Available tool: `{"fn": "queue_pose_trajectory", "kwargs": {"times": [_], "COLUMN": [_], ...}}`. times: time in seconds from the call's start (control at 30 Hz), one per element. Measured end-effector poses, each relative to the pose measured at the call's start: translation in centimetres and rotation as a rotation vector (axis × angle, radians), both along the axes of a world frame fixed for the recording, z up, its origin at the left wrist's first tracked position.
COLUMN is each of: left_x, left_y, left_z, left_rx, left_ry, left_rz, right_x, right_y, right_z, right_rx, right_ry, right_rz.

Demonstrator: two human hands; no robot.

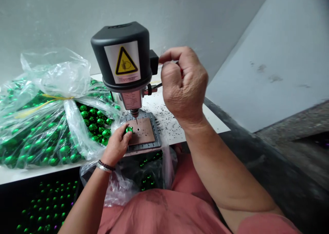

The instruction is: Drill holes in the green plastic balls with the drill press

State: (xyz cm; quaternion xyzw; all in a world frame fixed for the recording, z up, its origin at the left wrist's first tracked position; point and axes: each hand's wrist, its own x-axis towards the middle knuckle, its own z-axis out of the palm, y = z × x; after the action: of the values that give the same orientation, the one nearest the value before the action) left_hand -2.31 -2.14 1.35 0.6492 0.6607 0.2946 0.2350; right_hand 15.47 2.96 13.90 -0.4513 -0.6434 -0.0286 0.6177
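Between the thumb and fingers of my left hand (117,141) is a shiny green bauble (129,129), held just over the left side of a brown board (146,132). This board has a small dark hole and lies on the drill press base (157,131). Above it hangs a thin drill bit (136,121), apart from the bauble. My right hand (183,79) is closed around the lever handle at the right of the black drill press head (123,55). A bit of red shows between its fingers, and most of the handle is hidden.
A clear plastic bag (74,117) full of green baubles lies left of the press, tied with yellow string. Dark shavings are scattered on the white table (216,122). Below the table edge are another plastic bag (118,189) and a dark tray (15,199) with green baubles.
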Motion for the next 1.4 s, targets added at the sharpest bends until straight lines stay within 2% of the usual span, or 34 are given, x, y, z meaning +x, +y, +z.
{"fn": "queue_pose_trajectory", "kwargs": {"times": [0.07, 0.17, 0.27, 0.43, 0.9, 1.13, 1.27, 1.4], "left_x": [0.2, 0.5, 0.7, 0.4, 1.4, 1.0, 0.9, 0.8], "left_y": [0.5, 1.4, 2.2, 3.0, 4.0, 3.7, 3.7, 4.0], "left_z": [0.2, 0.3, 0.0, -0.9, 0.2, -0.6, -1.0, -0.6], "left_rx": [0.009, -0.043, -0.055, -0.088, -0.113, -0.114, -0.071, -0.073], "left_ry": [0.087, 0.126, 0.122, 0.055, 0.192, 0.035, 0.057, 0.103], "left_rz": [-0.058, -0.036, 0.011, 0.011, -0.034, -0.058, -0.053, -0.073], "right_x": [0.0, 0.2, 0.3, 0.3, 0.4, 0.4, 0.4, 0.4], "right_y": [0.0, -0.1, -0.2, -0.1, -0.1, 0.0, -0.1, -0.2], "right_z": [0.0, 0.0, 0.1, 0.0, 0.0, -0.1, -0.1, 0.0], "right_rx": [0.003, 0.018, 0.037, 0.087, 0.088, 0.095, 0.066, 0.028], "right_ry": [0.008, 0.035, 0.045, 0.052, 0.046, 0.043, 0.046, 0.039], "right_rz": [0.018, 0.057, 0.078, 0.092, 0.114, 0.111, 0.099, 0.074]}}
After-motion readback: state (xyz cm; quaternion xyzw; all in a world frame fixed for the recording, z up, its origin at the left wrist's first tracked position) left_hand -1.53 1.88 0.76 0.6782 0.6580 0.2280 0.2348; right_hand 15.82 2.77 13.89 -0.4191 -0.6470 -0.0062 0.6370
